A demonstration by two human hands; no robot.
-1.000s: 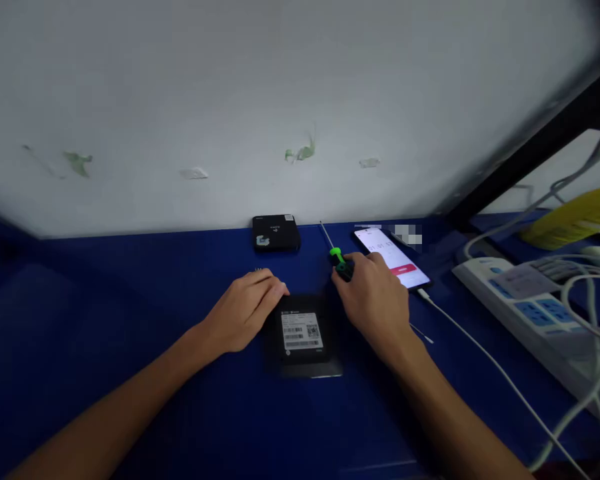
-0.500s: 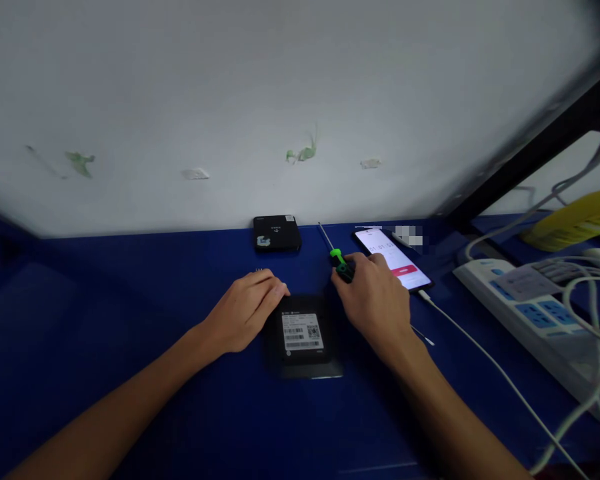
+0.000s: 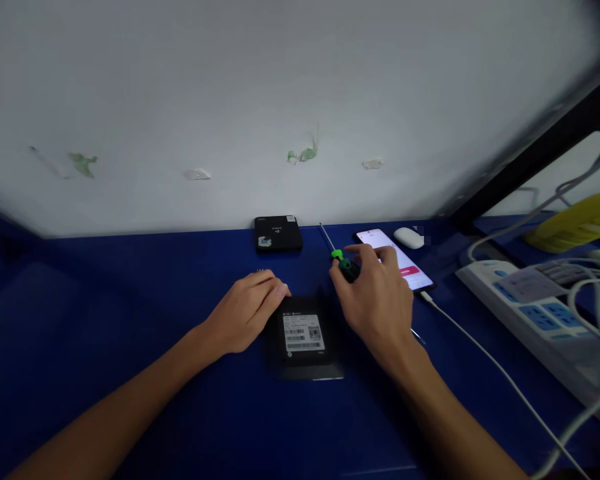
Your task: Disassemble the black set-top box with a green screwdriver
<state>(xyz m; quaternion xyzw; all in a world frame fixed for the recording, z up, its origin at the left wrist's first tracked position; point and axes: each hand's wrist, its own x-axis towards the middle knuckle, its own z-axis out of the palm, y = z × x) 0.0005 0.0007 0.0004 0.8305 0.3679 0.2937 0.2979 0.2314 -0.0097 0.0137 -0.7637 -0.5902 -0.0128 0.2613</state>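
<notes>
A black square device with a white printed label lies on the blue table, a clear sheet beneath its lower edge. At its upper left corner rests my left hand, fingers together; whether it grips anything is hidden. My right hand is up and to the right of the device, with thumb and fingers around the dark handle of a green screwdriver. The screwdriver's shaft points up and left, toward the wall. Behind my hands, near the wall, sits a second black box with a small sticker.
A lit phone with a white cable plugged in lies right of my right hand, beside a white mouse. A white power strip with tangled cables occupies the right side. The wall bounds the table's back.
The fingers of my right hand have shifted slightly on the screwdriver, spreading a little at the top. More of the white mouse shows. My left hand has hardly moved.
</notes>
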